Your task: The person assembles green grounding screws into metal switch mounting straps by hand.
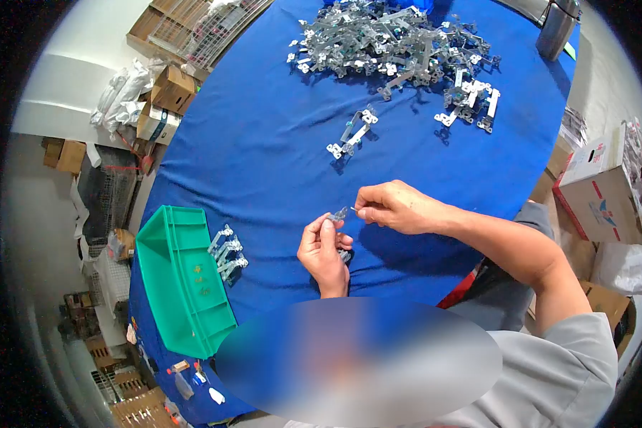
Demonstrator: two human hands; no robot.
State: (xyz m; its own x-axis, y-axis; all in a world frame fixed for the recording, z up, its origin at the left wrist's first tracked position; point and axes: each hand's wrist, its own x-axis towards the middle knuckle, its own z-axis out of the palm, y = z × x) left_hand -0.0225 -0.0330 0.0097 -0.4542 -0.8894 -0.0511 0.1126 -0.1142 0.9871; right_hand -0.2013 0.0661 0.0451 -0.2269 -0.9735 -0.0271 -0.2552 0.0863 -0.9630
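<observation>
My left hand [324,250] is closed around a small metal bracket [339,215], which sticks up past the thumb and fingertips. Just to its right, my right hand [396,206] pinches a tiny thin piece [354,208], too small to make out, close to the bracket. Beyond both hands, a pair of joined metal brackets [352,133] lies on the blue cloth [264,143]. Several more brackets [228,255] lie left of my left hand, beside a green bin [185,278].
A large heap of metal brackets [385,43] covers the far side, with a smaller cluster [469,103] nearer. A metal bottle [557,28] stands at the far right edge. Cardboard boxes [603,189] stand right of the table. Small items [200,374] lie at the near left edge.
</observation>
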